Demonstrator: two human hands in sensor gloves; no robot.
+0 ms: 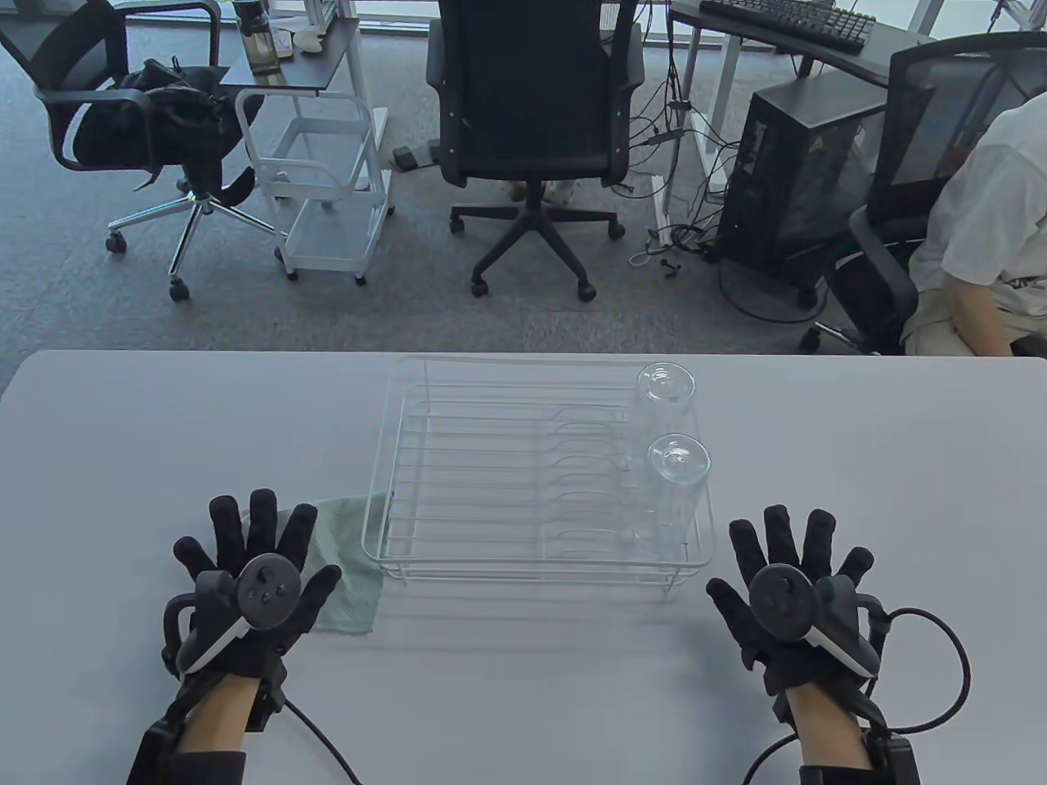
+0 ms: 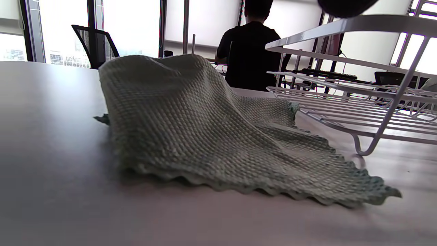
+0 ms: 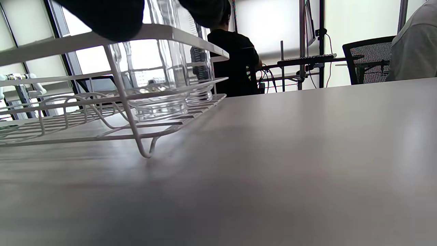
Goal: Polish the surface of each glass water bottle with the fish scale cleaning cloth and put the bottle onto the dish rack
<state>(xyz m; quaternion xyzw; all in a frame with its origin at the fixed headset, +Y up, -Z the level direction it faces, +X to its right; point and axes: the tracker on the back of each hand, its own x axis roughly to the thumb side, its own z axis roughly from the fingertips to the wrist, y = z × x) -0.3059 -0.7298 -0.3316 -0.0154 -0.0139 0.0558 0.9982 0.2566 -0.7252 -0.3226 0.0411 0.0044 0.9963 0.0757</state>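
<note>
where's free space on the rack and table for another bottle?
Dish rack: its left and middle wires are bare; the right end is crowded by two glass bottles. Table: bare right of the rack, and in front between left hand and right hand. The cloth fills the rack's near-left corner.

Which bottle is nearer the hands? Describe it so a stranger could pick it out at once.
Find the white wire rack in the middle of the table, then look at its right end, where two clear glass bottles stand one behind the other. The near bottle is the one closer to the rack's front rail and the right hand; the far bottle sits by the back rail.
</note>
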